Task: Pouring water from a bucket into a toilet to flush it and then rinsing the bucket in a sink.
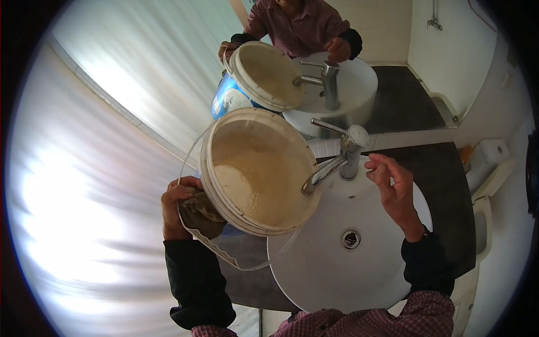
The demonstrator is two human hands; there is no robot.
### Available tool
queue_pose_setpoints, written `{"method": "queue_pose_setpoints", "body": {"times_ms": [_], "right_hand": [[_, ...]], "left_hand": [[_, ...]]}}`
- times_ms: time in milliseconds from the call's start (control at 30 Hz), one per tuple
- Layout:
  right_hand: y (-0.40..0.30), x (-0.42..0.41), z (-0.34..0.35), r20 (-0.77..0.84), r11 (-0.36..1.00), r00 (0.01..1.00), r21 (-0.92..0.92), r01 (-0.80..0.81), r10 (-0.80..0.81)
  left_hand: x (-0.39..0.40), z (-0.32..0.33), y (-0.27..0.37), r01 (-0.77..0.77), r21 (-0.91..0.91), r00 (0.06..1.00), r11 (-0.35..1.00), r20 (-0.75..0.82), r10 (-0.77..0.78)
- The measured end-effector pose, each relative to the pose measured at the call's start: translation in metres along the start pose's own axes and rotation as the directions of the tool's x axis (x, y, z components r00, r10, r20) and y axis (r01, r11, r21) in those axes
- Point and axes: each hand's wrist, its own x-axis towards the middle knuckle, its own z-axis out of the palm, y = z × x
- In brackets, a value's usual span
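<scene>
A white plastic bucket point(261, 168) leans over the left side of a round white washbasin point(320, 269), its mouth tilted under the spout of a chrome faucet point(353, 151). Cloudy water or wet residue shows inside the bucket. My left hand point(177, 206) grips the bucket's left side, with a brown rag point(204, 215) pressed between palm and bucket. The thin wire handle point(252, 267) hangs loose in front of the rim. To the right of the faucet, my right hand point(391, 185) is raised above the basin, fingers bent and apart, holding nothing.
Behind the faucet a mirror point(391, 97) reflects the person, bucket and basin. The basin stands on a dark countertop point(454, 219). A pale curtain point(84, 202) hangs at left. A toilet point(482, 227) with a white tank point(490, 153) is at the right.
</scene>
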Motion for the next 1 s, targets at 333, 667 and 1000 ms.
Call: {"method": "queue_pose_setpoints", "body": {"times_ms": [333,667,1000], "right_hand": [[-0.011,0.007,0.011,-0.024,0.898,0.945,-0.321,0.301,-0.325],[-0.042,0.031,0.014,0.176,0.610,0.817,-0.583,0.536,-0.549],[-0.142,-0.024,0.021,0.530,0.375,0.688,0.845,-0.381,-0.496]], "left_hand": [[-0.002,-0.008,0.005,0.000,0.014,1.000,1.000,0.024,-0.001],[0.001,0.011,0.008,-0.004,0.052,0.999,0.999,-0.034,0.006],[-0.003,0.025,-0.003,-0.063,0.017,0.980,0.998,-0.188,0.065]]}}
